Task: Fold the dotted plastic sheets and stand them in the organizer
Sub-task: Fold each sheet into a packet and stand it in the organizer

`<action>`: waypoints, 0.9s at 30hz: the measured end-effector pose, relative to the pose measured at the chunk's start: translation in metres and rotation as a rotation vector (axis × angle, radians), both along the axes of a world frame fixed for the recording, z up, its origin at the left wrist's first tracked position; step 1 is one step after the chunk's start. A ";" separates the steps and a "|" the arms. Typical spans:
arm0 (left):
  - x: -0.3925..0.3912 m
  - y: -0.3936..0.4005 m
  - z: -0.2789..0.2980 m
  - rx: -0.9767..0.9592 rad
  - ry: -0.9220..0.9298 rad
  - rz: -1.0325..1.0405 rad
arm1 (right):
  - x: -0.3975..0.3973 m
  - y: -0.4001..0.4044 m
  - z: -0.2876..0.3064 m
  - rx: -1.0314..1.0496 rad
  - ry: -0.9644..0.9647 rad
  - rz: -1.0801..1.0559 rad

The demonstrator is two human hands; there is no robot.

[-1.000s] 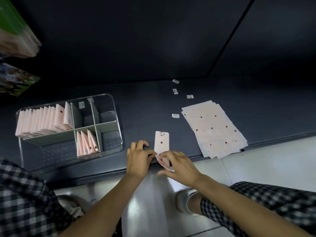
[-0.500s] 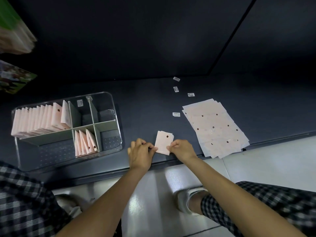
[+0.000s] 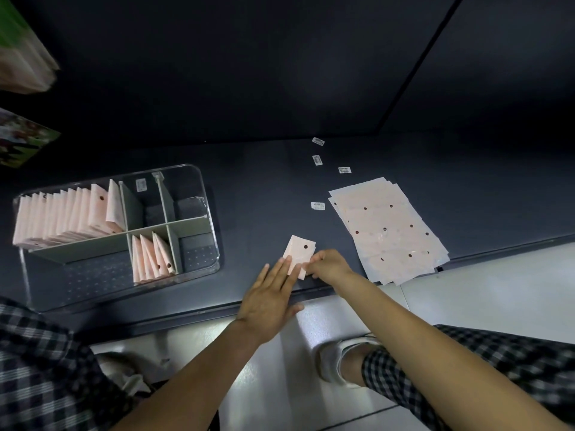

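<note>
Now the folded sheet (image 3: 299,252) lies pale pink, one dark dot showing.

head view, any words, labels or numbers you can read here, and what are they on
No text can be read in this view.
Small white labels on the dark table: printed, too small and blurred to read.
White sticker on the clear organizer: too small to read.
Flat stack of sheets and folded sheet under the left hand and right hand: dark dots only, no words.
Packages at the left edge: blurred.
</note>
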State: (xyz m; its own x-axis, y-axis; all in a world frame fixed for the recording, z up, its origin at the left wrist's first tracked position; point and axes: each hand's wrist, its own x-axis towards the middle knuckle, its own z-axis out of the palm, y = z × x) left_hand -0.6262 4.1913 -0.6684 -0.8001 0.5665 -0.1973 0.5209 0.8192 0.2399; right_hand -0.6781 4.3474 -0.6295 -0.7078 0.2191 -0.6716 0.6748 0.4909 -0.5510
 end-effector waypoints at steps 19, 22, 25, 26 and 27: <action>-0.002 -0.005 0.000 -0.076 -0.020 -0.112 | -0.025 -0.017 -0.002 -0.649 0.252 -0.216; -0.003 -0.011 0.000 -0.078 -0.038 -0.134 | -0.027 -0.015 -0.003 -0.475 0.352 -0.112; -0.005 -0.016 0.004 -0.087 -0.073 -0.171 | -0.026 -0.008 -0.004 -0.041 0.506 0.337; -0.006 -0.018 0.006 -0.088 -0.087 -0.185 | -0.025 -0.005 -0.005 0.059 0.530 0.485; -0.007 -0.020 0.008 -0.084 -0.102 -0.198 | -0.024 -0.001 -0.005 0.145 0.537 0.611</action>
